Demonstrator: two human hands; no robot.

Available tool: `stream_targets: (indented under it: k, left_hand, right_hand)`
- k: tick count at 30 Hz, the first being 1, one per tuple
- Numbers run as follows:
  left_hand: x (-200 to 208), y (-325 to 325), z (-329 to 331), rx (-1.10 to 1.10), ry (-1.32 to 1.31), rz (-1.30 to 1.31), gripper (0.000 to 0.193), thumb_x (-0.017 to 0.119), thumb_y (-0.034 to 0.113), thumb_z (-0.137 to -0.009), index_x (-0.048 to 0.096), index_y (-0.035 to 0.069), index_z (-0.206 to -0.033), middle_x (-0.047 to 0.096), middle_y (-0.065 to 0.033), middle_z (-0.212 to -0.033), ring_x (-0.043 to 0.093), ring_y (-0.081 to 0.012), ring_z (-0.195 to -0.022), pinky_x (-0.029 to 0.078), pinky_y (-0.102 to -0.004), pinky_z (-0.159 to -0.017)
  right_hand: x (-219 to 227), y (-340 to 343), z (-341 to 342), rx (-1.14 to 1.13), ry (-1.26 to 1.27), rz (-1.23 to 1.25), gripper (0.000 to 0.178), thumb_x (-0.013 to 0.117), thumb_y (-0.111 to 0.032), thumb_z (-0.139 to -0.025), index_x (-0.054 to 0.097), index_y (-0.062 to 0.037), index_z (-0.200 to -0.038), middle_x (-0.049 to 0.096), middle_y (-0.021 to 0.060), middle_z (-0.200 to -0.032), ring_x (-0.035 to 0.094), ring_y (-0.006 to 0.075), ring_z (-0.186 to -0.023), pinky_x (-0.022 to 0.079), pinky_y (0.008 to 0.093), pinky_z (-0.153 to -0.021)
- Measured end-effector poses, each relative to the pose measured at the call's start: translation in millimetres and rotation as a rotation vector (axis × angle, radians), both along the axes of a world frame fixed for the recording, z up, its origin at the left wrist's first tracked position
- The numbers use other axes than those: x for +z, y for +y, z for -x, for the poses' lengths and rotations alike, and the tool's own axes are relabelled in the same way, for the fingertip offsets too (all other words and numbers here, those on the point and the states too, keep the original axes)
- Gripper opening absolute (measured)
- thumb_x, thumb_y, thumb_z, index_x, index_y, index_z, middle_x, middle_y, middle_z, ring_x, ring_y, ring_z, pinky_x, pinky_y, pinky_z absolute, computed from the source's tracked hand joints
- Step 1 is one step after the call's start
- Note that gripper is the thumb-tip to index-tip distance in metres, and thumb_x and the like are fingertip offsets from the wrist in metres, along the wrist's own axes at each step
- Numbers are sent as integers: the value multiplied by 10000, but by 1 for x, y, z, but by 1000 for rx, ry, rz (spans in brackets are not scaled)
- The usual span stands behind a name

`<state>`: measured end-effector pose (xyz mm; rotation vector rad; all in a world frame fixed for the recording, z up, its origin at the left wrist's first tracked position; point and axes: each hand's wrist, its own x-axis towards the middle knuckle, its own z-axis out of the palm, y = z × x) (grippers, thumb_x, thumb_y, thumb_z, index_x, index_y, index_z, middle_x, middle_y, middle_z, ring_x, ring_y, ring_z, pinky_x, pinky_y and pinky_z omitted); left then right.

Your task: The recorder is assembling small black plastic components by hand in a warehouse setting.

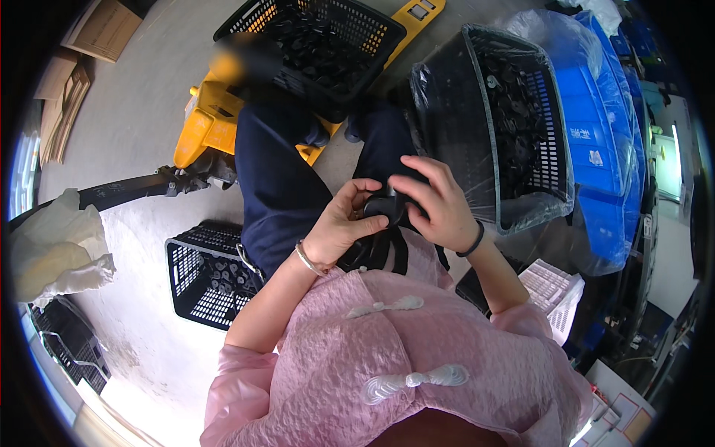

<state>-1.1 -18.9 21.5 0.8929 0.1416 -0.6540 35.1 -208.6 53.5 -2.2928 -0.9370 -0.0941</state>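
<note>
Over my lap, my left hand (344, 222) pinches a small glossy black rounded part (384, 209) between thumb and curled fingers. From the other side my right hand (439, 200) has a fingertip on the top of the same part and its thumb beside it, with another finger raised away. Part of the piece is hidden by my fingers. Below it, dark straps or a black item (380, 249) rest in my lap; its kind is unclear. Beside my right knee stands a plastic-lined black crate (488, 134) holding many similar black parts.
Ahead, a black crate (395, 37) of black parts sits on a yellow pallet jack (212, 123). A smaller black basket (179, 279) with parts stands left. Blue bins (592, 112) line the right, near a white perforated basket (555, 290). Cardboard (104, 30) lies far left.
</note>
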Motion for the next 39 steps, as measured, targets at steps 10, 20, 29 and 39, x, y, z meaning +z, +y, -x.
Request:
stream_targets:
  k: [10, 20, 29, 39]
  left_hand:
    - [-4, 4, 1, 40, 96, 108, 297, 464, 213, -898, 441, 4, -1108, 538, -107, -985, 544, -187, -928, 445, -316, -853]
    - [-12, 6, 5, 9, -21, -6, 158, 531, 138, -852, 583, 3, -917, 597, -82, -926, 521, -153, -900, 369, -271, -851]
    - [-14, 5, 5, 13, -20, -17, 225, 553, 80, -818, 530, 13, -1031, 569, -92, -982, 516, -163, -921, 362, -265, -870]
    - [-25, 7, -13, 153, 362, 220, 323, 510, 302, -855, 459, 44, -1043, 504, -105, -916, 499, -231, -930, 375, -436, -910]
  right_hand:
    - [-26, -12, -1, -48, 879, -495, 280, 555, -120, -823, 506, -31, -1083, 547, 76, -976, 533, 170, -928, 423, 284, -798]
    - [-52, -17, 9, 318, 1498, -1311, 315, 546, -185, -817, 444, -128, -1109, 507, 162, -1042, 487, 270, -966, 341, 386, -879]
    - [-57, -20, 4, 364, 1388, -1312, 291, 594, -314, -789, 502, -131, -996, 504, 154, -1077, 476, 294, -988, 335, 395, -883]
    - [-39, -177, -35, -1024, 231, -244, 570, 584, -187, -826, 313, -29, -1302, 515, 156, -1087, 520, 215, -971, 435, 334, -806]
